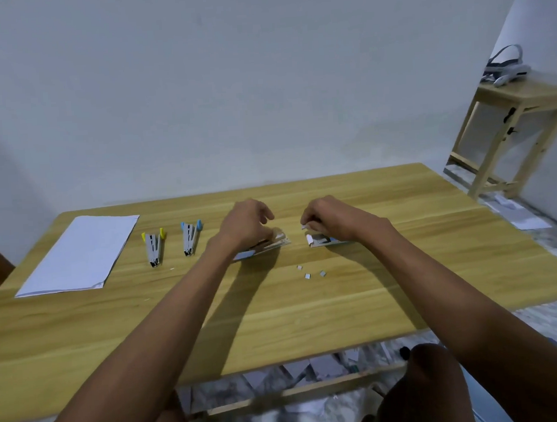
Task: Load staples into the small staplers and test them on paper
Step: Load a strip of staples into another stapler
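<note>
Staples come first: our right hand pinches a small pale strip of staples in its fingers, just above an opened staple box on the surface. Our left hand rests on a second, flattened box, fingers loosely curled; whether they grip it we cannot tell. Three staple fragments lie loose nearer us, which suggests the strips snap easily. A tight pinch could crumble this one too, and crumbs would likely jam a magazine. Both small staplers lie to the left, apart from the hands, with their tops swung open: the blue-tipped stapler nearer the boxes, the yellow-tipped stapler beyond it. Paper waits further left in a thin white stack.
</note>
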`<action>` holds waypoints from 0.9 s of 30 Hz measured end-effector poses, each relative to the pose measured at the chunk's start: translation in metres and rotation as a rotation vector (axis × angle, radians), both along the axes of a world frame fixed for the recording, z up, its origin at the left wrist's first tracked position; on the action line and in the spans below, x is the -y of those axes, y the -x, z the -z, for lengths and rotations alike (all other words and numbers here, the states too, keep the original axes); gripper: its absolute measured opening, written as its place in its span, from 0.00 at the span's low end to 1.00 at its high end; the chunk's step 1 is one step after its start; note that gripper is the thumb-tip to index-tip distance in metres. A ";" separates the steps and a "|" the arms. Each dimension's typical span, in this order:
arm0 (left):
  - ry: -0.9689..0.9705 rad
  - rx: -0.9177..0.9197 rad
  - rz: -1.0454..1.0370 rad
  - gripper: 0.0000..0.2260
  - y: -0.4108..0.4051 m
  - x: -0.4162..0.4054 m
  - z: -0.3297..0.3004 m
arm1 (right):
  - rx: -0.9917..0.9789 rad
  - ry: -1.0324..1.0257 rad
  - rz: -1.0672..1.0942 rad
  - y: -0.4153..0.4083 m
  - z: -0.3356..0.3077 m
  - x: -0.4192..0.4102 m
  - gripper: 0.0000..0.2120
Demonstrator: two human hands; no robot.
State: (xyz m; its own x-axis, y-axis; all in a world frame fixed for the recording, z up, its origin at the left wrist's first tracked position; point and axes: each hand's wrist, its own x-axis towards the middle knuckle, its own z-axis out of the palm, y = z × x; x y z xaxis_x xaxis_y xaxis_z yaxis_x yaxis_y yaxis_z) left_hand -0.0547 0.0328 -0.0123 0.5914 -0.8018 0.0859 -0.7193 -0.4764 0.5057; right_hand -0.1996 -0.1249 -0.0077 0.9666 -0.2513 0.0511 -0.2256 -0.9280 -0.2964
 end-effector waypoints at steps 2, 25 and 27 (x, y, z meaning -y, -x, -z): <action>-0.169 -0.034 0.005 0.18 -0.009 -0.015 0.004 | 0.014 -0.004 -0.030 -0.008 0.001 -0.007 0.09; -0.390 -0.051 -0.061 0.19 -0.002 -0.019 0.008 | 0.184 -0.016 -0.090 -0.029 0.023 -0.017 0.09; -0.406 -0.063 -0.076 0.18 -0.003 -0.019 0.005 | 0.194 -0.020 -0.089 -0.028 0.024 -0.015 0.09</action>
State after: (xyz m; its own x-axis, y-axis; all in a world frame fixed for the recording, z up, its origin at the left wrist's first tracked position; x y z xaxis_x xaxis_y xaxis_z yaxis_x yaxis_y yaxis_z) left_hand -0.0519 0.0519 -0.0177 0.6441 -0.7171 -0.2662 -0.6481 -0.6965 0.3080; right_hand -0.1712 -0.1099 -0.0314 0.9575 -0.1688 0.2338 -0.0805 -0.9350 -0.3453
